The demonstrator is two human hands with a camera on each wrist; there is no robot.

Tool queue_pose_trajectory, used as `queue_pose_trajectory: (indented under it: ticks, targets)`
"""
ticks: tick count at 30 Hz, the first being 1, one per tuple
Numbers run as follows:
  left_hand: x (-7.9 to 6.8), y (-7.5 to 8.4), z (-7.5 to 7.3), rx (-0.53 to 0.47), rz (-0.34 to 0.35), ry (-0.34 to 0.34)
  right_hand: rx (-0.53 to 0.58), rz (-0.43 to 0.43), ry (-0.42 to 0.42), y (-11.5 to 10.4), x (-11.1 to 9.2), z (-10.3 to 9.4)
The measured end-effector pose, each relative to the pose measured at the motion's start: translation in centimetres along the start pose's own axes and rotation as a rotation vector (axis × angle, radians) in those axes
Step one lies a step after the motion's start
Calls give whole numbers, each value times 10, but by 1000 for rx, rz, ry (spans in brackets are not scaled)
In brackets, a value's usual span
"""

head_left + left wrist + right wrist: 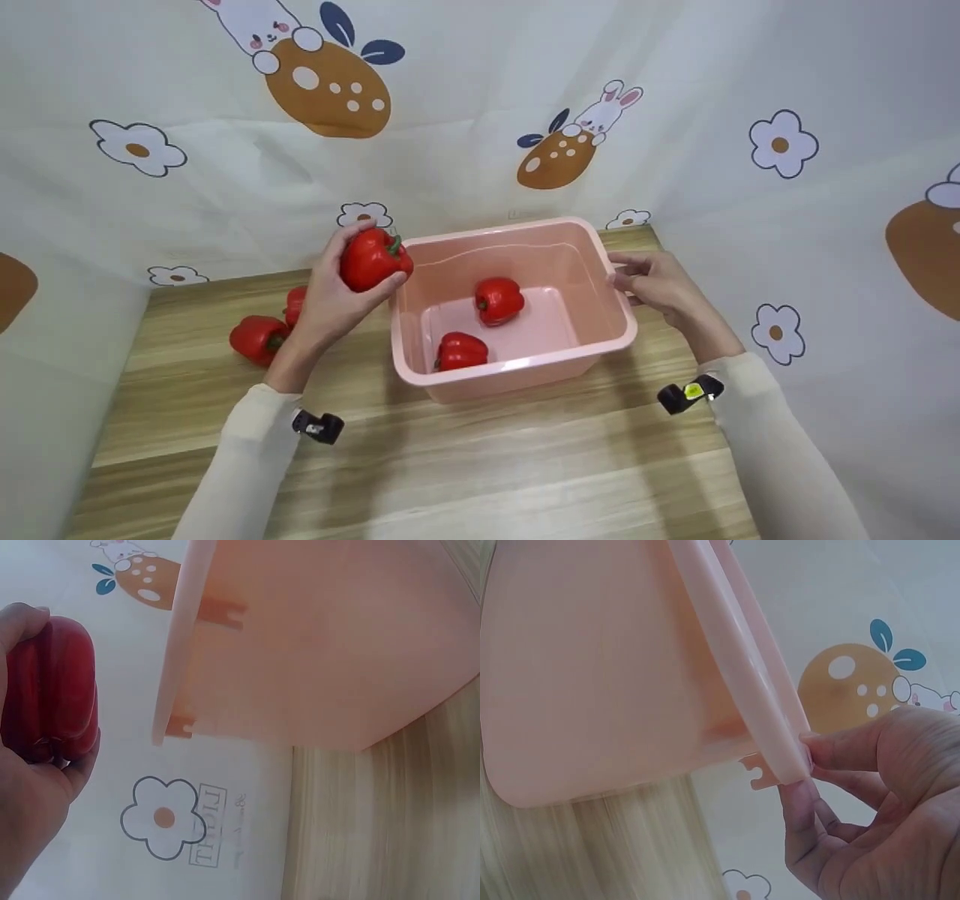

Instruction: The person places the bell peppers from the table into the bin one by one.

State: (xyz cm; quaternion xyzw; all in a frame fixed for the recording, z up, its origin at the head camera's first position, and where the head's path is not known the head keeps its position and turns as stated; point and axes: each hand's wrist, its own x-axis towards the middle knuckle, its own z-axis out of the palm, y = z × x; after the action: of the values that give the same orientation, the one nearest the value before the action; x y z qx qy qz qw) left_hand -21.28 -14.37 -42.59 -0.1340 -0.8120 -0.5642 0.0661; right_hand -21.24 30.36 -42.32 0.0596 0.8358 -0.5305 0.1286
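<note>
Pepper (pixel 367 259) loading, looks like
Left hand (pixel 334 300) grips it, right hand (pixel 658 282) pinches tub rim (pixel 517 364); next probably calls for: swing over, release.

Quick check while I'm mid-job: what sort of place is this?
Probably a screened-off indoor work booth: bunny-and-flower printed sheeting encloses the left, far and right sides of a wood-grain surface, which carries a pink tub and red bell peppers.

The tabletop (pixel 510 457) is softly lit, a pale glare being spread across its near middle between diffuse shadows, a shine is caught along the pink basin (pixel 517 365), and the wrist views are rendered hazier, their fine detail seemingly softened.
</note>
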Motion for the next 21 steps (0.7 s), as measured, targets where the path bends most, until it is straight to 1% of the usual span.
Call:
queue_pose_trajectory:
  ticks: [7, 12, 15, 21]
  targets:
    - [6, 5, 8, 6, 4, -36, -28, -13, 21, -2, 0, 2]
    - [9, 11, 16, -22, -15, -63, -27, -13, 27, -2, -1, 2]
    - [11, 14, 21, -20, -24, -81, -27, -18, 27, -1, 0, 3]
    - [17, 22, 33, 10, 2, -156, -26, -27, 34, -1, -1, 3]
